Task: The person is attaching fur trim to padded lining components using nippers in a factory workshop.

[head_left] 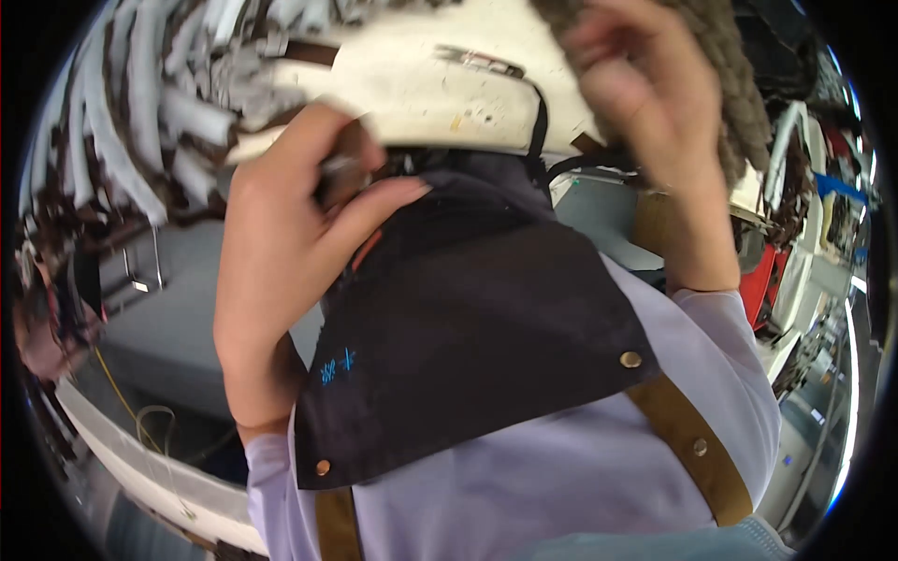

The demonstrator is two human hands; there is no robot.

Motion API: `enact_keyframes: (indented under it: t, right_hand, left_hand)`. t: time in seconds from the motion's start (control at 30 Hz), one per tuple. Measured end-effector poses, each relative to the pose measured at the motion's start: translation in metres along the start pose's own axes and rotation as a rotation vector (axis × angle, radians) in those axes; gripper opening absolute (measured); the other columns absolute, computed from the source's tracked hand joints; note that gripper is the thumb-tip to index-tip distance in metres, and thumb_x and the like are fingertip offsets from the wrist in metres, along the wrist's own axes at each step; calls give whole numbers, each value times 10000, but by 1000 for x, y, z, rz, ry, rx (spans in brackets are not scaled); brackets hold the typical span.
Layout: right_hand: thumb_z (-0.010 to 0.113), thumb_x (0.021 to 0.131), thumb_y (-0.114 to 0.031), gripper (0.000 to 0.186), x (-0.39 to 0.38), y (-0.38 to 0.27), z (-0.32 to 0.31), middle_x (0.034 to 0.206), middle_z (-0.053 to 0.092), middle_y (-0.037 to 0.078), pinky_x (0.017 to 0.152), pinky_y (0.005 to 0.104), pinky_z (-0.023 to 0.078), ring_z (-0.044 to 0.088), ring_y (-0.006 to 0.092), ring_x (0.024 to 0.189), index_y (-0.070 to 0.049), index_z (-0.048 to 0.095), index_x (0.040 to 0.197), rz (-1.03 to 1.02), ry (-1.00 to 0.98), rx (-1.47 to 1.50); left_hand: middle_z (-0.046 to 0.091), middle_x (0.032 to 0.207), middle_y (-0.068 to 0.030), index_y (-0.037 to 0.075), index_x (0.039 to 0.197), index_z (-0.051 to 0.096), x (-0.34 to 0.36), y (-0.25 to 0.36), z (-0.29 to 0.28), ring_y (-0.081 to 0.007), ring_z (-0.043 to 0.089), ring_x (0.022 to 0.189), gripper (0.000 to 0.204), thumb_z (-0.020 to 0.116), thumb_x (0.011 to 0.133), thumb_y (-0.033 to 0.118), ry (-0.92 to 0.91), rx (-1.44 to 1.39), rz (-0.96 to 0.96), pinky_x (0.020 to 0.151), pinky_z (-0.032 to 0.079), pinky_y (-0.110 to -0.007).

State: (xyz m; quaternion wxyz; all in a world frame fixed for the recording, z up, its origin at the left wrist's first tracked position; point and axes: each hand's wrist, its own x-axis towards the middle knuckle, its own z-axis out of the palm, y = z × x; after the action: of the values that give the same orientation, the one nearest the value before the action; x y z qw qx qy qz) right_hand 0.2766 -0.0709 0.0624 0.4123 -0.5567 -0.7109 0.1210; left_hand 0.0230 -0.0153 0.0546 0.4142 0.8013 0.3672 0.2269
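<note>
My left hand (281, 220) hangs over the near edge of a cream work table (402, 84), beside the top of my dark apron (477, 309). Its fingers curl, and the thumb stretches away from them with a gap between. The hollow of that hand is dark and blurred. My right hand (645, 93) is raised at the table's right part, in front of a fuzzy grey-brown bundle (739, 84). Motion smears its bent fingers, so what they hold, if anything, does not show. A slim metal tool (477, 61) lies on the table between the hands, near a black cord (540, 122).
Many pale grey and brown strips (140, 103) are heaped at the left of the table. A dark brown strip (311, 52) lies near them. Below left is a grey surface (178, 309) with a pale edge. Red and blue items (767, 280) stand at the right.
</note>
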Motion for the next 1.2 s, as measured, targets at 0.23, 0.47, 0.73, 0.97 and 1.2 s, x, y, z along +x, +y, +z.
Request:
enact_keyframes:
  t: [0.23,0.47,0.73,0.97,1.2]
  right_hand:
    - [597,794,22,140,-8,-21,114,811,549,51,603,206,451,529,95,675,0,542,921,-63,-170,607]
    - [547,860,-77,66,-68,41,134,694,504,-10,552,194,432,497,51,587,-28,503,854,679,-415,851]
    - [483,865,-131,182,-166,191,263,677,549,140,589,382,451,540,254,580,34,520,932,286,-231,-178]
    - [576,779,-175,400,-115,116,217,980,546,240,830,449,404,529,385,914,46,492,1103,182,-662,-281]
    - [585,836,-178,344,-73,73,206,831,567,76,701,249,453,537,123,741,8,512,1116,570,-777,467]
  left_hand:
    - [364,553,-11,-3,873,514,-31,-23,-6,-95,352,513,268,687,701,109,-61,143,-70,478,316,-244]
    - [560,657,-77,-7,846,550,-149,-106,-68,-122,464,569,129,623,773,71,170,242,-480,547,396,-251]
    - [536,1015,-104,131,1079,513,-181,-241,23,-299,528,935,353,610,766,261,-116,703,-675,803,426,-412]
    - [568,857,-122,28,905,571,-110,-130,-94,-264,564,793,208,665,728,85,538,197,-195,700,454,-317]
    - [571,914,-121,46,956,552,29,-89,-275,-317,527,875,246,632,754,159,960,1192,233,751,422,-387]
